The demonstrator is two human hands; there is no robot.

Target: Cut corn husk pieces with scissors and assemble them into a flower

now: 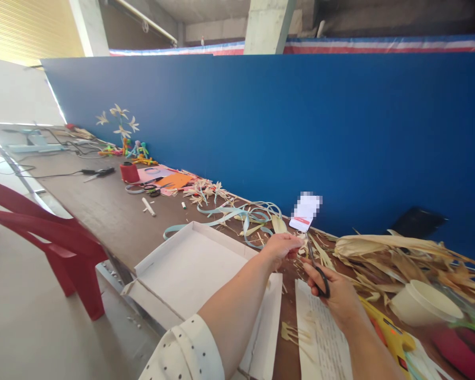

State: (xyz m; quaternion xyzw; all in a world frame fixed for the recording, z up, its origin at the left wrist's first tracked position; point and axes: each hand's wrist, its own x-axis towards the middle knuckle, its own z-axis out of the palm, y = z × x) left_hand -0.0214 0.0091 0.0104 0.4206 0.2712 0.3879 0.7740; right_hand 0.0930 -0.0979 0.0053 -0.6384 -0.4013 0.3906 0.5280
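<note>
In the head view, the right hand (pixel 332 290) grips scissors (pixel 311 253) by the handle, above the table (pixel 83 184). The left hand (pixel 282 249) pinches a small pale piece (pixel 302 239) beside the blades. 1 box (pixel 198 266) lies left of the 2 hands; husks (pixel 411 250), a cup (pixel 414 309) and a glue gun (pixel 396 335) lie right.

One camera, worn on the person's head, gives the only view, looking forward and somewhat down along its wide field. It sits close behind and above the left hand (pixel 284 247) and right hand (pixel 332 293), which appear right of centre, their forearms (pixel 237 301) rising from the lower edge. Ahead, it faces a blue partition (pixel 229 126); leftward, it sees the long table (pixel 91 195) recede; upward, it reaches the concrete ceiling (pixel 217 10).
</note>
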